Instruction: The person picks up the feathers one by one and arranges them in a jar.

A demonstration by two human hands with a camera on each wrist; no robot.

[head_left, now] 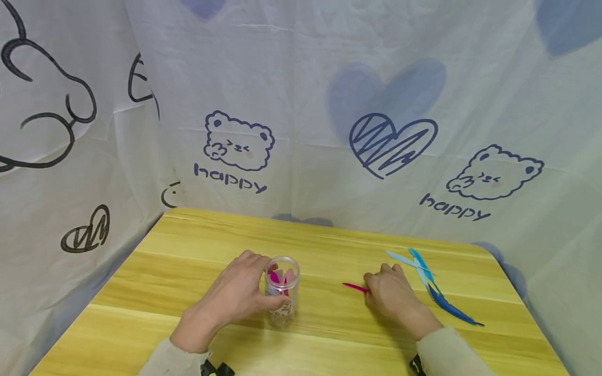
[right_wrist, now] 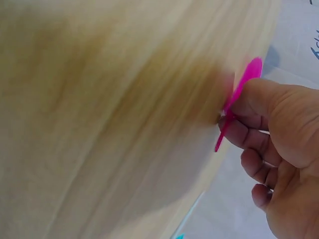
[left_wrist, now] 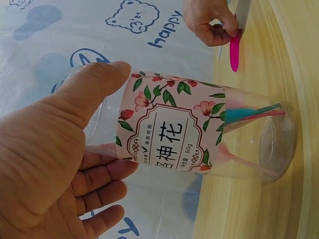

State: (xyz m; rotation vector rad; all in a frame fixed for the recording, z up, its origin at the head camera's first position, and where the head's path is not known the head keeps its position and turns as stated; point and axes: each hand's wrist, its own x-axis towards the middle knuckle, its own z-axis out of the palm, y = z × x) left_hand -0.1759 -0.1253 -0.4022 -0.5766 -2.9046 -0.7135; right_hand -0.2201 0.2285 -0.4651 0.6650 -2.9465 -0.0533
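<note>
My left hand holds a clear, open-topped jar upright on the table, thumb on one side and fingers on the other. Pink and magenta feathers stick up inside it, below the rim. In the left wrist view a floral label wraps the jar, and a teal feather shows near its bottom. To the right, my right hand pinches a narrow magenta feather between thumb and index finger, close over the tabletop. The feather's wider end points left, towards the jar.
Right of my right hand lie a pale blue feather, a bright blue one and a dark blue one, overlapping. The wooden table meets printed cloth at the back and left.
</note>
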